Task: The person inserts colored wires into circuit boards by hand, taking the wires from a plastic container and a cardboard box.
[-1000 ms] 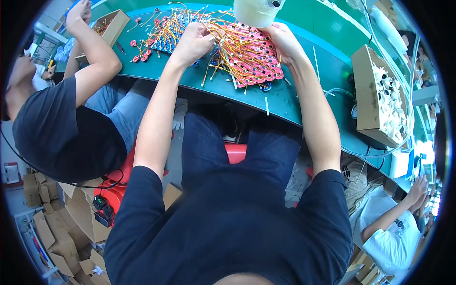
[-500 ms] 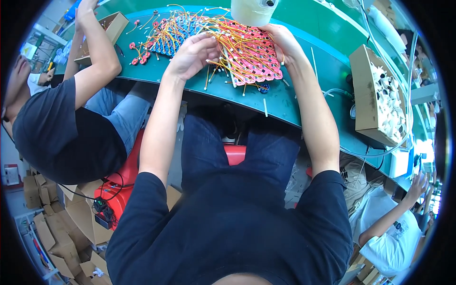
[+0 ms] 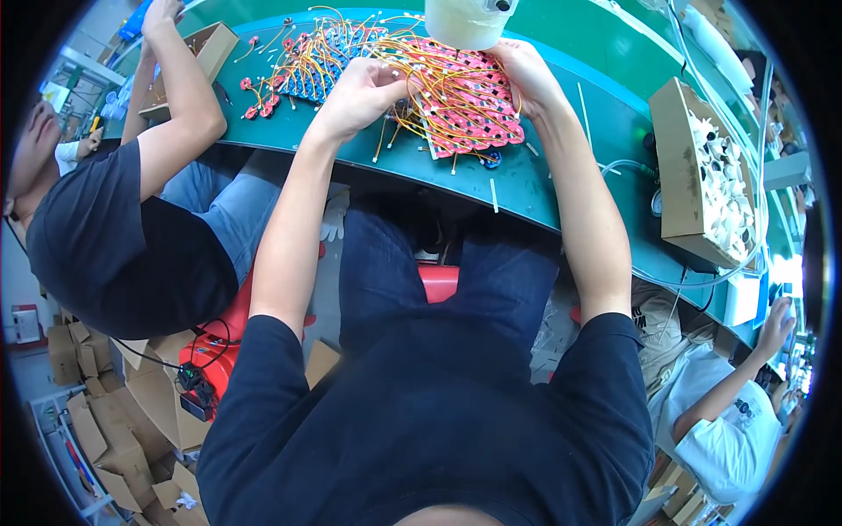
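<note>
A red panel of joined small circuit boards (image 3: 478, 123) lies on the green bench, with many thin yellow and red wires (image 3: 434, 83) ending in white connectors spread over it. At its left side is my left hand (image 3: 364, 96), thumb and fingers pinched together among the wires; what they hold is too small to make out. My right hand (image 3: 526, 77) curls around the panel's far right edge, its fingertips closed beside a translucent pale cup-shaped part (image 3: 465, 22). What the right fingers grip is hidden. Farther left lies a blue wired board panel (image 3: 307, 83).
Small round red boards (image 3: 254, 110) lie left of the panels. An open carton of white parts (image 3: 724, 184) stands at the right, beside looping hoses. A co-worker's arm (image 3: 180, 88) reaches over another carton (image 3: 210, 54) at the left. Another person (image 3: 724, 421) sits at the lower right.
My left hand has turned and its fingers have come together into a pinch closer to the red panel's wires. My right hand remains at the panel's far right edge with little shift.
</note>
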Demonstrator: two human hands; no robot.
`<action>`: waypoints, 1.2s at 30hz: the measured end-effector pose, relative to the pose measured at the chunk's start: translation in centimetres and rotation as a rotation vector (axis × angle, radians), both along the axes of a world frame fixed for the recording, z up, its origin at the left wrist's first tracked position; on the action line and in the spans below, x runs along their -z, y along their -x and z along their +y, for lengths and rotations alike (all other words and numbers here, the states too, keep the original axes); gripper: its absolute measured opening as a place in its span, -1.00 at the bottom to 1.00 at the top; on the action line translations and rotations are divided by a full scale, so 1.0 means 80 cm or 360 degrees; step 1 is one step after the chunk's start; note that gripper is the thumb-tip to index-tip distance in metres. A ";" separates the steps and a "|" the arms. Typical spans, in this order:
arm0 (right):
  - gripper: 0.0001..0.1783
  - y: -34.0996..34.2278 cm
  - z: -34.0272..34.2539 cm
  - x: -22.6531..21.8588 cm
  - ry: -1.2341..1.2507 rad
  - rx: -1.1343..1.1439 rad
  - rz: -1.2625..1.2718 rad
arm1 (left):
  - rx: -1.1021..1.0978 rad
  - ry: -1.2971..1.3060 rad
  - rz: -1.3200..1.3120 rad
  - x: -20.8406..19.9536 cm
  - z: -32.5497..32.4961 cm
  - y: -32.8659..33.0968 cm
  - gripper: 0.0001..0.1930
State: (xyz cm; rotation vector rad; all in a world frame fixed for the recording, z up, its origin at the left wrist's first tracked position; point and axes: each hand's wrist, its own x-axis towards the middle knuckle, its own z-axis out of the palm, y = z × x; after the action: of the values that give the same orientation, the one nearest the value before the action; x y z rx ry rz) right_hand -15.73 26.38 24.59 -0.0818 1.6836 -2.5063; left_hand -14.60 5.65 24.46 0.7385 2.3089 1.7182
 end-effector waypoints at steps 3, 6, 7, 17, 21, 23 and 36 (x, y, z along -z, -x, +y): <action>-0.83 0.000 -0.003 0.002 -0.0028 0.0025 0.0076 | -0.0022 -0.0142 0.0006 0.011 0.000 0.006 -0.82; -0.83 0.000 -0.001 0.003 -0.0101 0.0033 0.0089 | 0.0013 -0.0077 0.0060 0.019 0.001 0.010 -0.83; -0.83 -0.001 -0.001 0.002 -0.0140 0.0034 0.0097 | 0.0015 -0.0074 0.0058 0.020 0.000 0.014 -0.83; -0.79 0.006 0.005 0.008 -0.0227 0.0030 0.0093 | -0.0090 0.0014 -0.0085 0.011 0.004 0.009 -0.83; -0.80 0.008 0.009 0.005 -0.0099 0.0042 0.0036 | 0.0036 -0.0409 -0.0482 0.003 -0.020 0.012 -0.83; -0.83 0.007 0.011 0.004 0.0064 0.0064 -0.0028 | 0.0120 -0.0606 -0.0641 0.002 -0.023 0.012 -0.83; -0.76 0.010 0.007 0.005 0.0288 0.0079 -0.0169 | 0.0014 -0.0482 -0.0411 0.002 0.004 -0.022 -0.91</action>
State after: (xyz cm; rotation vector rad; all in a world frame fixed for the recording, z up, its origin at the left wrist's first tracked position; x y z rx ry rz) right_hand -16.54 26.97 24.15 0.0758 1.4345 -2.6428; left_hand -12.85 5.97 24.29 0.5323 1.8990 2.0501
